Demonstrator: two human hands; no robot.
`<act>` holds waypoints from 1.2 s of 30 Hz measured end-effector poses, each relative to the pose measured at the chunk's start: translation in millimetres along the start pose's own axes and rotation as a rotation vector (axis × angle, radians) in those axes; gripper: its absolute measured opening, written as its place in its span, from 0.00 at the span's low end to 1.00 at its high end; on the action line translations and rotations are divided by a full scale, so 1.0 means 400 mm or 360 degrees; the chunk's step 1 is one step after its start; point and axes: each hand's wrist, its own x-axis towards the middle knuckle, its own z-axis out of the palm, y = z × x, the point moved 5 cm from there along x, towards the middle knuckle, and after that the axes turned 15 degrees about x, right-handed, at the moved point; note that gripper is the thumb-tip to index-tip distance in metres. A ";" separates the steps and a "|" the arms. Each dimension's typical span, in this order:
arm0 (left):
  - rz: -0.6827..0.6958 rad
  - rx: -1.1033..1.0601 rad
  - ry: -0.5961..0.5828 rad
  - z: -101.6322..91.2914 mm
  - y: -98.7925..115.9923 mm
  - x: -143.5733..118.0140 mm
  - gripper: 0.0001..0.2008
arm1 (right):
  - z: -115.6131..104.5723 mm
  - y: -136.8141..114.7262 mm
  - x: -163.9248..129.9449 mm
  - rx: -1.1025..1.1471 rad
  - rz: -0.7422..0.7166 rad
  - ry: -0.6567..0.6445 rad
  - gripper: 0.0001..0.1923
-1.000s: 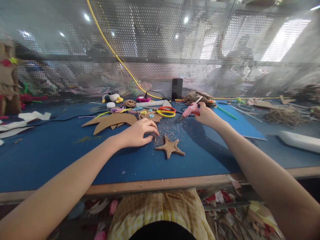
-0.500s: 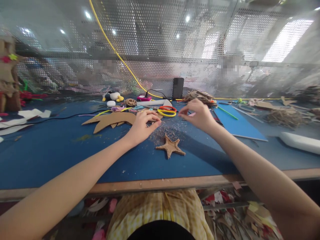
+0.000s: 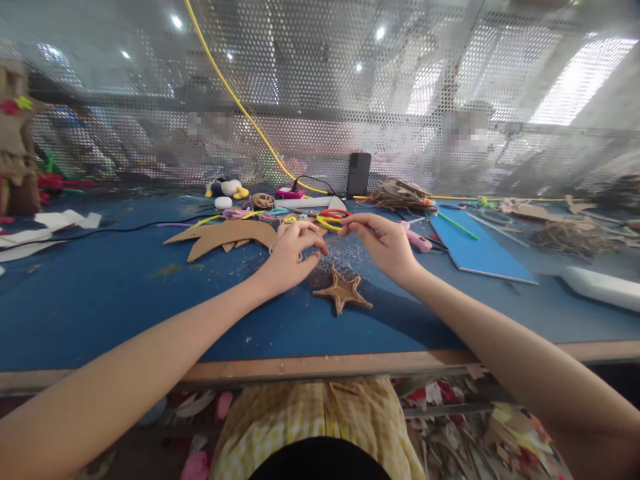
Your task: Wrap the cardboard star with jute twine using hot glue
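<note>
Hands (image 3: 340, 247) above brown five-armed star (image 3: 344, 292)

Craft workshop. Long blue counter (image 3: 100, 300) strewn with cardboard cutouts (image 3: 227, 237), cardboard star (image 3: 344, 291), pink glue gun (image 3: 417, 240), coloured rings (image 3: 333, 220), twine coil (image 3: 262, 201). Paper scraps (image 3: 475, 427) piled under counter. Perforated metal screen (image 3: 320, 100) behind; more cluttered counters beyond, blurred.
</note>
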 end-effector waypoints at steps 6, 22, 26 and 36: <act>0.0063 0.0091 -0.0445 0.065 -0.010 -0.011 0.11 | -0.007 0.021 0.005 -0.0157 -0.0061 -0.0148 0.15; 0.0173 -0.0080 -0.0468 0.008 0.009 -0.016 0.07 | -0.003 -0.009 0.021 -0.0180 0.0030 -0.0487 0.06; 0.0021 -0.0106 -0.0214 0.007 0.019 -0.004 0.11 | 0.008 -0.002 -0.001 -0.0178 -0.0064 -0.0507 0.05; -0.0050 -0.0264 -0.0210 0.032 0.017 -0.002 0.07 | 0.020 0.028 -0.047 0.0102 0.0074 -0.0475 0.09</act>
